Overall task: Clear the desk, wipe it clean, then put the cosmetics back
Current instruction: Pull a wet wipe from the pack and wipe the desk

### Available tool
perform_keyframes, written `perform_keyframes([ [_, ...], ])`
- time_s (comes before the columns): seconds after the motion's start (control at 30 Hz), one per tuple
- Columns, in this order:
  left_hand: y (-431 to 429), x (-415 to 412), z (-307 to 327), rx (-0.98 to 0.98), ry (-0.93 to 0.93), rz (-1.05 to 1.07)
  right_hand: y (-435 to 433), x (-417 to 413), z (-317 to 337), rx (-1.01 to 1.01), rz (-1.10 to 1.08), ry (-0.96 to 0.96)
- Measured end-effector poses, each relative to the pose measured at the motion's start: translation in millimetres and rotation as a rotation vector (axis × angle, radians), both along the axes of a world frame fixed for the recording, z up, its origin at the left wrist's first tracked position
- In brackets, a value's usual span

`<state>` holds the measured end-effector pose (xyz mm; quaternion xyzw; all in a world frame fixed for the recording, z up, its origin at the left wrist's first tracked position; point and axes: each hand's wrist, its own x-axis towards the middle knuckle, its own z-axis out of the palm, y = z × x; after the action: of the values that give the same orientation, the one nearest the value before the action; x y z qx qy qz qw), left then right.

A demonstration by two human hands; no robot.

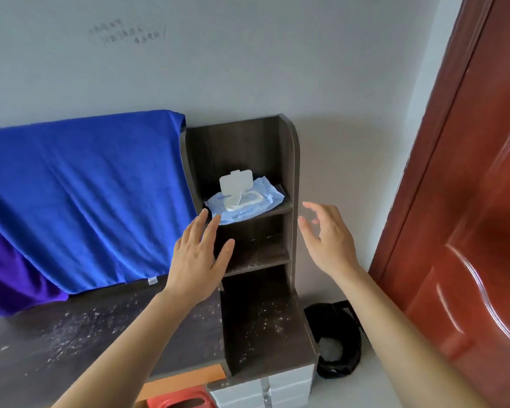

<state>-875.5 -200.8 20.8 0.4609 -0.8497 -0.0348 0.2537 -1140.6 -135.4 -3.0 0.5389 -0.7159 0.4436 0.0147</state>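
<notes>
Both hands were empty, fingers spread: left hand (199,254) just below the wet-wipes pack (245,203), right hand (326,235) beside the shelf (290,172).

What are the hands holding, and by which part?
Nothing. The left hand and right hand are both open, fingers spread, close to the wipes pack on the shelf, gripping no part of it.
</notes>
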Motion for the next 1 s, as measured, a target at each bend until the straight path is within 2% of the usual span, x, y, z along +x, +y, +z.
perform_keyframes([
  [0.23, -83, -26, -23, 0.070, -0.043, -0.030, -92, 2, -10, 0.105, 0.096, 0.039],
  [0.53, -174, -72, -52, 0.114, -0.008, -0.177, -164, -6, -10, 0.198, 0.074, 0.116],
  [0.67, -185, -82, -64, 0.125, -0.016, -0.196, -191, -10, -11, 0.213, 0.115, 0.063],
  [0.83, -201, -84, -61, 0.046, -0.074, -0.179, -242, -16, -10, 0.206, 0.241, 0.038],
  [1.0, -196, -96, -55, -0.025, -0.110, -0.113, -261, -27, -37, 0.228, 0.355, 0.038],
])
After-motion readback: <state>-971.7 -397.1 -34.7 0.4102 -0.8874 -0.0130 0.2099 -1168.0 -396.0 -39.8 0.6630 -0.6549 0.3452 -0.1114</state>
